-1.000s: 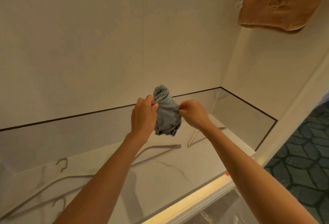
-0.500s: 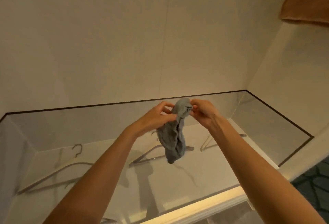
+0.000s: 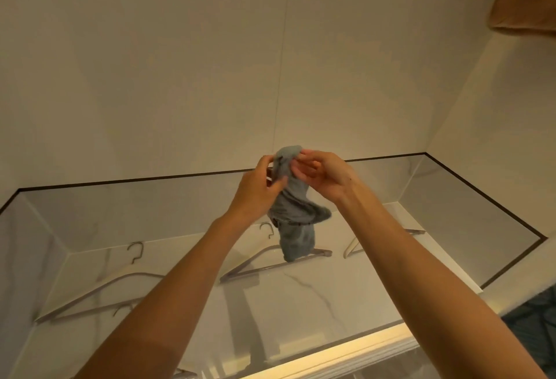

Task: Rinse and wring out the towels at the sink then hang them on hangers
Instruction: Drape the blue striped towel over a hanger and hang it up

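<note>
Pale walls (image 3: 180, 62) enclose a veined marble ledge (image 3: 346, 291) with a glowing front edge (image 3: 346, 354).

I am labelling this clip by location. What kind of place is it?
Probably a bathroom or laundry corner: a marble-look ledge between pale walls, clothes hangers lying on it, and an orange towel hanging at upper right.

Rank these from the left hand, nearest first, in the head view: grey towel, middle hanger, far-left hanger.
1. Grey towel, pinched in the left hand itself.
2. Middle hanger, on the counter just below the hand.
3. Far-left hanger, at the counter's left end.
</note>
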`<state>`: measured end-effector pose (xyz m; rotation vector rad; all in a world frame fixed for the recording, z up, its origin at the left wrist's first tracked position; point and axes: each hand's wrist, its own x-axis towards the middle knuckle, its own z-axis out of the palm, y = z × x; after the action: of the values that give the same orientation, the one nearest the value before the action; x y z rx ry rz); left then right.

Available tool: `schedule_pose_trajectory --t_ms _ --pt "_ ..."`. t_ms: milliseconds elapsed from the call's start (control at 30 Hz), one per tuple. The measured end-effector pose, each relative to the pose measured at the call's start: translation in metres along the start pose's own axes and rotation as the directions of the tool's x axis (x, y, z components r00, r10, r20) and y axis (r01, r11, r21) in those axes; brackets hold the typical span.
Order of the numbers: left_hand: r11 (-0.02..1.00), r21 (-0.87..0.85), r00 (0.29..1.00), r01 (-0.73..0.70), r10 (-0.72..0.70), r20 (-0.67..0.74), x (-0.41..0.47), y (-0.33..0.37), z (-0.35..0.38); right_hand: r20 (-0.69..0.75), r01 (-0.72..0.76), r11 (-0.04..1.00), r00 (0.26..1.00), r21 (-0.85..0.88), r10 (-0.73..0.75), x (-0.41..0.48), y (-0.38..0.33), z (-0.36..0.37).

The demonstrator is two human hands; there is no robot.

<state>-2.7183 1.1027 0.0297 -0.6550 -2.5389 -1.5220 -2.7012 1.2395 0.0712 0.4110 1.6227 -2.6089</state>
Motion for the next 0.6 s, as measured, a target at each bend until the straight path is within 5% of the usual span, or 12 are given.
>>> schedule_pose_trajectory --t_ms 100,200,433,533,600 --pt "0.997 -0.039 0.972 0.073 -0.080 -0.220 0.012 -0.010 -0.008 0.248 0.109 0.874 0.969 -0.474 0.014 -0.002 0.002 -0.013" --pt "0.972 -0.190 0.944 0.140 -0.190 -0.271 0.018 -0.014 -0.013 0.329 0.144 0.706 0.935 -0.694 0.133 -0.002 0.014 -0.020" --pt "0.940 -0.239 0.916 0.243 -0.303 -0.264 0.021 -0.033 -0.038 -0.012 0.144 0.918 0.987 -0.370 -0.160 0.001 0.016 -0.019" --pt "0.957 0.039 0.921 0.288 -0.266 -0.284 0.017 -0.040 -0.059 -0.154 0.100 0.985 0.981 -0.142 -0.122 0.004 0.012 -0.018" --pt "0.919 0.243 0.931 0.312 -0.244 -0.271 0.017 -0.041 -0.064 -0.110 0.090 0.991 0.989 -0.096 -0.101 0.004 0.012 -0.011"
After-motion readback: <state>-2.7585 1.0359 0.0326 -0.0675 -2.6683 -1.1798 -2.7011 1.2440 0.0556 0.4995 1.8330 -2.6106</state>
